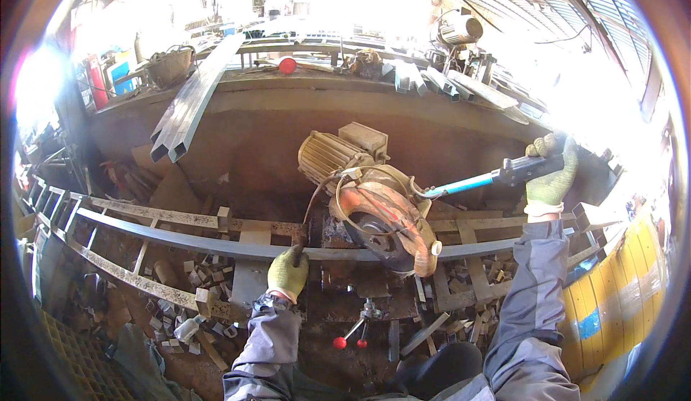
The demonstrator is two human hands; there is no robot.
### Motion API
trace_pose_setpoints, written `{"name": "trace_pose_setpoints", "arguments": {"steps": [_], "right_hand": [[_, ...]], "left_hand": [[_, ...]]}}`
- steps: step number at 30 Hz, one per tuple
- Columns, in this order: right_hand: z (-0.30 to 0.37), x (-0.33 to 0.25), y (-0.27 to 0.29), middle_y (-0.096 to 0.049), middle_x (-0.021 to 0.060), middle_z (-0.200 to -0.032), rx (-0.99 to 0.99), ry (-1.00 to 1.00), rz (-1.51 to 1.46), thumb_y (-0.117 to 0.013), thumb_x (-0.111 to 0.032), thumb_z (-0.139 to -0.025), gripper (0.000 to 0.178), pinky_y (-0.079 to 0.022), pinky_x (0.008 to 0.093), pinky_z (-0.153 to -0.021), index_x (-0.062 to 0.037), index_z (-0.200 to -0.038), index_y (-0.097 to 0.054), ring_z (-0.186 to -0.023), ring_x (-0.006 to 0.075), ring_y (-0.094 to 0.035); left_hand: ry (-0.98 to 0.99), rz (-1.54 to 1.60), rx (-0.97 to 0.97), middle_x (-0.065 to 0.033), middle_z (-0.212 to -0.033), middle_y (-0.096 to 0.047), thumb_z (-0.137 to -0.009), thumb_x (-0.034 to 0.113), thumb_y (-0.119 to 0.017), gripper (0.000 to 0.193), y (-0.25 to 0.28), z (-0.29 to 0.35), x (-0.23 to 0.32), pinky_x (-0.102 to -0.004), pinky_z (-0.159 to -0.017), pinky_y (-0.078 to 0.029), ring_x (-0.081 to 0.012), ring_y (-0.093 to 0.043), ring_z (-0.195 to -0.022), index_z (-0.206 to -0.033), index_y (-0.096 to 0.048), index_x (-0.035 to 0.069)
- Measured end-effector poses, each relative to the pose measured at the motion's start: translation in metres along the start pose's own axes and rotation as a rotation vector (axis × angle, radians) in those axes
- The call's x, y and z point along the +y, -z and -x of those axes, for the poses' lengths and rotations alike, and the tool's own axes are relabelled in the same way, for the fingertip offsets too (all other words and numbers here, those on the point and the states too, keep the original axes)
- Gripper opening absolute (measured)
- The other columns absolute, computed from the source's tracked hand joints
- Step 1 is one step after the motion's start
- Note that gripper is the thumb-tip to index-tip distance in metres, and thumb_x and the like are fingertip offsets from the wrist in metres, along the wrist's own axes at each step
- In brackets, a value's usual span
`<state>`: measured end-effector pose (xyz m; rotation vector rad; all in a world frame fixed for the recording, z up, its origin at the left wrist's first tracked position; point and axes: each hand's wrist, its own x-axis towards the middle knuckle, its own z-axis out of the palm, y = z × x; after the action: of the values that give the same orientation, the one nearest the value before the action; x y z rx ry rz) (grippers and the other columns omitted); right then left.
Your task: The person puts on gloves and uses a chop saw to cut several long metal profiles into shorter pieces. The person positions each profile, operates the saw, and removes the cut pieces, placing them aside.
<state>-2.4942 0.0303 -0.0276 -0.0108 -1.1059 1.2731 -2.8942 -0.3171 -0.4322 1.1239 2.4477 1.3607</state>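
In a green work glove with dark fingertips, my left hand (288, 275) is closed at the near edge of a long grey metal tube (180, 238), left of the saw. The tube lies across the saw's bed and the rack. My right hand (551, 174), gloved alike, is wrapped round the black grip of a blue lever (464, 184). That lever runs to a cut-off saw with a worn orange guard (381, 198) and a ribbed motor (327, 158). The saw's disc (380, 239) stands at the tube; the guard hides where they meet.
A ladder-like metal rack (137, 216) carries the tube. Below sits a vise crank with red knobs (351, 340). Short tube offcuts (169, 322) litter the ground. Square tubes (198, 98) jut from the far bench. Yellow panels (612, 307) stand at the right.
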Motion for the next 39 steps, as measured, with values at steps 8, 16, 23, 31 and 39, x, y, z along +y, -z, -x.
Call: {"name": "trace_pose_setpoints", "arguments": {"steps": [8,16,23,31,39], "right_hand": [[0.002,-0.002,0.001,-0.069,0.0021,-0.093,-0.034,0.013,-0.013,-0.084,-0.040,-0.114,0.033,-0.052,0.0395,-0.077,-0.0083,-0.123,-0.078,-0.080,0.0170,-0.061],[0.004,-0.003,0.006,-0.063,0.0001,-0.097,-0.043,-0.036,-0.018,-0.076,-0.046,-0.121,0.034,-0.051,0.0394,-0.087,-0.0118,-0.122,-0.074,-0.088,0.0179,-0.055],[0.005,-0.004,0.010,-0.063,-0.0003,-0.093,-0.046,-0.010,-0.030,-0.082,-0.042,-0.114,0.035,-0.049,0.0385,-0.082,-0.0107,-0.127,-0.075,-0.082,0.0151,-0.054],[0.006,-0.004,0.006,-0.065,0.0008,-0.095,-0.061,0.004,-0.011,-0.079,-0.043,-0.116,0.035,-0.050,0.0397,-0.083,-0.0105,-0.127,-0.075,-0.085,0.0165,-0.056],[0.001,-0.002,0.044,-0.077,0.0101,-0.107,-0.007,-0.012,0.104,-0.064,-0.045,-0.116,0.045,-0.060,0.0480,-0.098,-0.0028,-0.120,-0.080,-0.099,0.0272,-0.072]], "left_hand": [[-0.032,-0.007,-0.001,-0.0245,-0.131,-0.087,-0.113,0.037,-0.072,0.042,-0.001,0.000,-0.005,-0.0578,-0.109,-0.065,-0.0485,-0.081,-0.125,-0.141,-0.086,0.008],[-0.029,0.027,0.009,-0.0238,-0.130,-0.087,-0.114,0.036,-0.071,0.041,0.000,0.002,-0.004,-0.0579,-0.108,-0.065,-0.0483,-0.082,-0.124,-0.139,-0.087,0.009],[-0.035,0.010,0.024,-0.0223,-0.130,-0.088,-0.114,0.035,-0.071,0.039,-0.002,0.002,-0.007,-0.0560,-0.109,-0.066,-0.0471,-0.082,-0.124,-0.139,-0.087,0.010],[-0.032,0.035,0.030,-0.0227,-0.130,-0.088,-0.113,0.034,-0.074,0.039,0.000,-0.001,-0.010,-0.0543,-0.110,-0.065,-0.0466,-0.082,-0.126,-0.139,-0.087,0.009],[-0.070,0.055,0.021,-0.0260,-0.129,-0.087,-0.112,0.034,-0.075,0.040,-0.004,-0.004,-0.014,-0.0547,-0.109,-0.066,-0.0480,-0.082,-0.126,-0.139,-0.087,0.007]]}}
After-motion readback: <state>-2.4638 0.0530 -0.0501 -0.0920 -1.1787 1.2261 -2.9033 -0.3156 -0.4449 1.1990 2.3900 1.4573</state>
